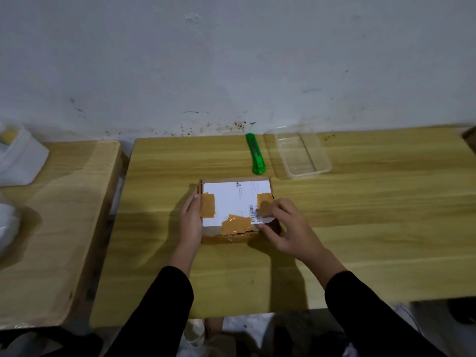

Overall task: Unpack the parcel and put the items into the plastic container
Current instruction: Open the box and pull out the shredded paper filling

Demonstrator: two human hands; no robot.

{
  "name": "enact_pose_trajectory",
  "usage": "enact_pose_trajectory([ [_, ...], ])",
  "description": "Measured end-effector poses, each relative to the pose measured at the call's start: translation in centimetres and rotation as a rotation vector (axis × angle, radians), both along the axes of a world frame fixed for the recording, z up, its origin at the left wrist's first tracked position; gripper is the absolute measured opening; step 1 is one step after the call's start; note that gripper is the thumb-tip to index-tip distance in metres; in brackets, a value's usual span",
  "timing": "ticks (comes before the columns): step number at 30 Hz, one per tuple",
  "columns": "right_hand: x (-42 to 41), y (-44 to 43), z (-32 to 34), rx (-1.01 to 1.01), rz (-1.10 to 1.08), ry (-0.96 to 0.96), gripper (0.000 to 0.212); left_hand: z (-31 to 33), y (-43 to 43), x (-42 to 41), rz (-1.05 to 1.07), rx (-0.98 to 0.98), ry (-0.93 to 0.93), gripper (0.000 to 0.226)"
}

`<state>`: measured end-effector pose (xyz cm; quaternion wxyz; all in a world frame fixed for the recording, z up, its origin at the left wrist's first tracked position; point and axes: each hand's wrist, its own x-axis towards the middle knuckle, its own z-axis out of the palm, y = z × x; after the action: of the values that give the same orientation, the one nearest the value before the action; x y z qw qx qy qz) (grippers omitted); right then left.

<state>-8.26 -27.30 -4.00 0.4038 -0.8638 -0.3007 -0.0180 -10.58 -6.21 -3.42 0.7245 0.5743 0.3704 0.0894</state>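
The left hand [192, 222], fingers straight, is bracing the flat brown cardboard parcel [231, 202]; the right hand [286, 228] is pinching its taped corner.

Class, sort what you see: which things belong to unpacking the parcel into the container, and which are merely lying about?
For the job: parcel, held between left hand and right hand; green cutter; plastic container.
Lying about: white items on the side table.
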Motion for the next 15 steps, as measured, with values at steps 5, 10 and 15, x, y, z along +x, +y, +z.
enact_pose_trajectory([
  [5,-0.5,-1.0,-0.4,-0.063,0.119,-0.058,0.015,0.0,-1.2,0.1,-0.056,-0.063,-0.023,0.037],
  [10,-0.9,-0.4,-0.8,0.024,0.074,0.067,0.008,-0.8,-0.8,-0.3,-0.133,-0.081,-0.017,0.037],
  [15,-0.4,0.0,-0.5,0.014,0.058,0.164,0.007,-1.2,-0.1,-0.7,-0.206,-0.079,0.01,0.038],
])
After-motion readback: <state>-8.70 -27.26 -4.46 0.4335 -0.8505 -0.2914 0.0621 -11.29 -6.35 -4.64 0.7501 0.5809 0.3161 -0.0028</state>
